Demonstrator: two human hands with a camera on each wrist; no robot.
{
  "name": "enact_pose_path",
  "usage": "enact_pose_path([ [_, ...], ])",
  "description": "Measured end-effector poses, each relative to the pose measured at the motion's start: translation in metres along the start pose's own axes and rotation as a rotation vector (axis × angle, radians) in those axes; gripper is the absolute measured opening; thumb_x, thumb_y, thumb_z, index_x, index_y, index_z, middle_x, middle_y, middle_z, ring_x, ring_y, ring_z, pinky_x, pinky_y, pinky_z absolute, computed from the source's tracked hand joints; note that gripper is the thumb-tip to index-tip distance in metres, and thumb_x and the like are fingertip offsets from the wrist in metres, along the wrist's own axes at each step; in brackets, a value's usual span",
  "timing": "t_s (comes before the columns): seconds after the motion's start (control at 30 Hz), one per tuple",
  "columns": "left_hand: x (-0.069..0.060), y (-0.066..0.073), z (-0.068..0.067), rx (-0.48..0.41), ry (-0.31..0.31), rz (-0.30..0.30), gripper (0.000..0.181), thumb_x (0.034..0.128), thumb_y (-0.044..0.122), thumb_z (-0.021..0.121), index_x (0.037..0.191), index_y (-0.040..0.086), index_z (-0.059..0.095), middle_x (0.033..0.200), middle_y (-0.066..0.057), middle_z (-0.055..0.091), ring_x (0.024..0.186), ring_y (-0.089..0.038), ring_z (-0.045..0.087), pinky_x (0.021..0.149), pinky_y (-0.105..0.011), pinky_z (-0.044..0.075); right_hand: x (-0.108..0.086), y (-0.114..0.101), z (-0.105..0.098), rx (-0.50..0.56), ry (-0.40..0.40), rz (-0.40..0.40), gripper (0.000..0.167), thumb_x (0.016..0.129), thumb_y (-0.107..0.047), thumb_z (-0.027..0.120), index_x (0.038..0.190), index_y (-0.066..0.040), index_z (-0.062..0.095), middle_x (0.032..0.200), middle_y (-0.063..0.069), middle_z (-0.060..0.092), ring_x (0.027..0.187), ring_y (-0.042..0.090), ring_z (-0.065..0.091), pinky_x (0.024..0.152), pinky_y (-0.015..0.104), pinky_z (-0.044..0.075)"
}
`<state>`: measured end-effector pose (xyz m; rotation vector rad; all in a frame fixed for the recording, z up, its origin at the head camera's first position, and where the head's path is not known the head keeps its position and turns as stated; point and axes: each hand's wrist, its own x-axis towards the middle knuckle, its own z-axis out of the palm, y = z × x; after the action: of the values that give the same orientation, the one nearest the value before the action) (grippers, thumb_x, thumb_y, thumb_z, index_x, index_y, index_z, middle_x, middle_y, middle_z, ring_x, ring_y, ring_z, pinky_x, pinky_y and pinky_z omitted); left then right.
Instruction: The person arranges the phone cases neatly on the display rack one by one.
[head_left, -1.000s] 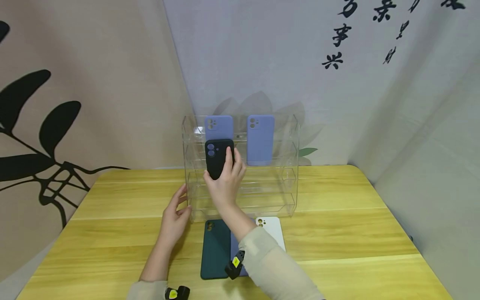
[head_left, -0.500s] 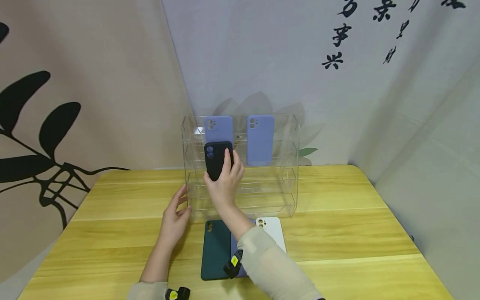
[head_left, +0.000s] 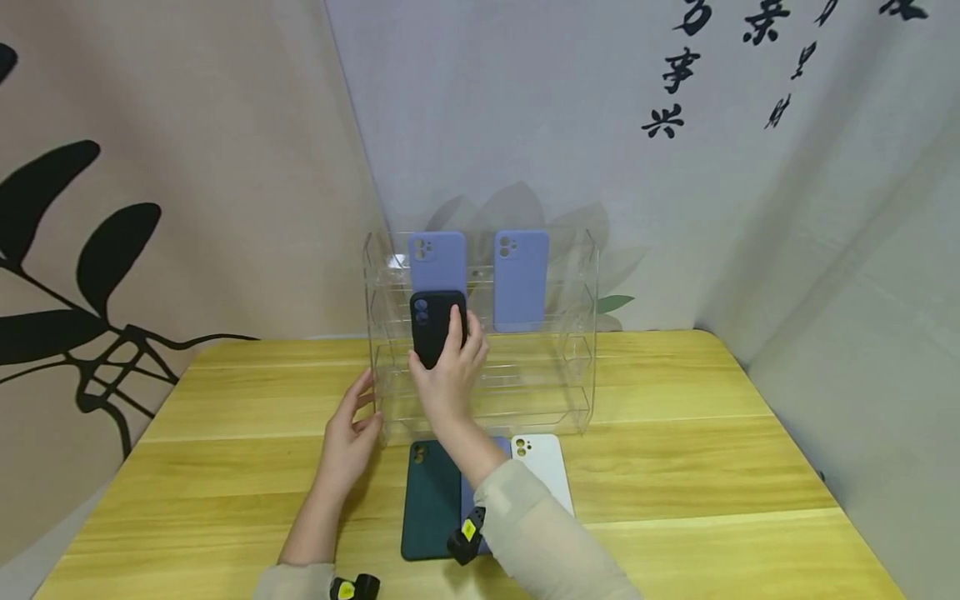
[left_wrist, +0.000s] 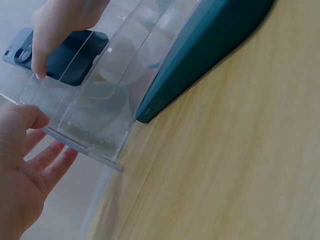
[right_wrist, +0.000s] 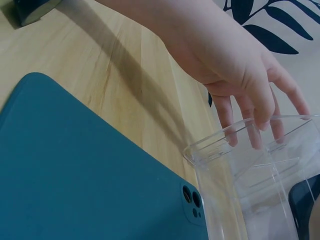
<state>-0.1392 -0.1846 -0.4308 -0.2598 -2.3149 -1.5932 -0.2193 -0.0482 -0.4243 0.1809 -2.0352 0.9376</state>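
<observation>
My right hand (head_left: 450, 371) holds a black phone case (head_left: 429, 329) upright at the clear tiered display rack (head_left: 525, 375), thumb at its lower left edge and fingers over its right side. The case covers the lower part of a lavender phone case (head_left: 437, 260) on the upper tier. Another lavender phone case (head_left: 521, 279) stands to its right. With fairly straight fingers, my left hand (head_left: 348, 442) touches the rack's left side; in the left wrist view its thumb lies near the front edge. Whether the black case's bottom rests on a tier is hidden.
On the wooden table (head_left: 675, 467) before the rack lie a dark green phone case (head_left: 427, 517), a bluish-purple phone case (head_left: 467, 496) partly under my right arm, and a white phone case (head_left: 546, 467). A printed curtain (head_left: 525, 108) hangs behind.
My right hand has lowered the black phone case a little, showing more of the lavender case behind it. My left hand has stayed at the rack's side.
</observation>
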Motion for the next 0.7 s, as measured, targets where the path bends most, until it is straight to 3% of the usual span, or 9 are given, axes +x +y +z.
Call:
enact_pose_path([
  [0.17, 0.0, 0.0, 0.0, -0.004, 0.0, 0.001, 0.062, 0.0877, -0.016, 0.055, 0.145, -0.001, 0.036, 0.138, -0.027, 0.045, 0.117, -0.041, 0.05, 0.08, -0.02, 0.047, -0.001, 0.001, -0.006, 0.049, 0.004, -0.007, 0.093, 0.071, -0.022, 0.086, 0.146, -0.008, 0.033, 0.142, 0.02, 0.03, 0.124, 0.035, 0.033, 0.099, 0.047, 0.037],
  [0.37, 0.0, 0.001, -0.001, -0.003, -0.004, -0.007, 0.062, 0.0882, -0.015, 0.055, 0.145, 0.0, 0.036, 0.139, -0.025, 0.045, 0.117, -0.039, 0.05, 0.08, -0.019, 0.046, 0.002, -0.003, -0.024, 0.122, 0.001, -0.018, 0.089, 0.072, -0.019, 0.085, 0.143, -0.007, 0.032, 0.143, 0.017, 0.027, 0.121, 0.036, 0.035, 0.093, 0.048, 0.041],
  [0.7, 0.0, -0.001, -0.001, -0.03, -0.006, -0.004, 0.062, 0.088, -0.016, 0.053, 0.145, -0.001, 0.035, 0.14, -0.026, 0.043, 0.118, -0.04, 0.049, 0.081, -0.016, 0.046, 0.004, -0.012, -0.077, 0.225, -0.138, 0.118, 0.082, 0.078, -0.024, 0.08, 0.145, -0.015, 0.033, 0.145, 0.012, 0.026, 0.122, 0.03, 0.032, 0.094, 0.05, 0.038],
])
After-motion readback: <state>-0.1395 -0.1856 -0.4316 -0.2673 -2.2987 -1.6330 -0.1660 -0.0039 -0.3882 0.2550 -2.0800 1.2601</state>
